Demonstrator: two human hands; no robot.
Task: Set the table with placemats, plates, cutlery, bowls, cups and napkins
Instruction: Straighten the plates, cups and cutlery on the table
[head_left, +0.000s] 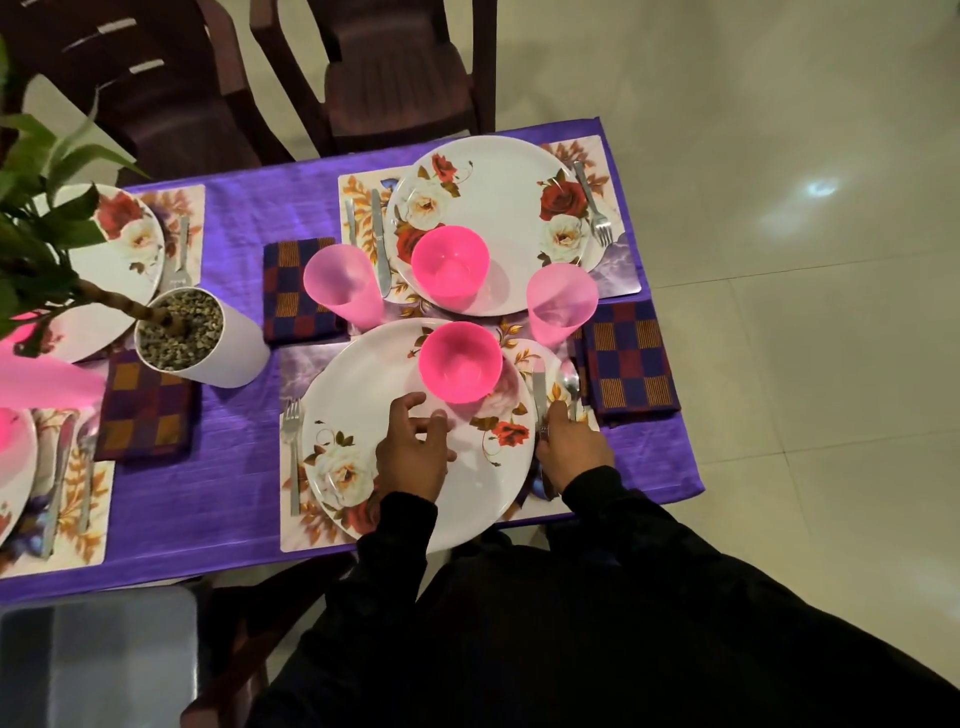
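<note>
A white floral plate lies on the near placemat with a pink bowl on its far side. My left hand hovers over this plate, fingers loosely curled, holding nothing. My right hand grips the handles of a knife and a spoon at the plate's right edge. A fork lies to the left of the plate. A pink cup and a checked napkin sit to the right. The far setting has a plate, bowl, cup and napkin.
A white pot with a green plant stands left of centre on the purple tablecloth. Two more settings lie at the left. Dark chairs stand at the far side. The table's right edge borders tiled floor.
</note>
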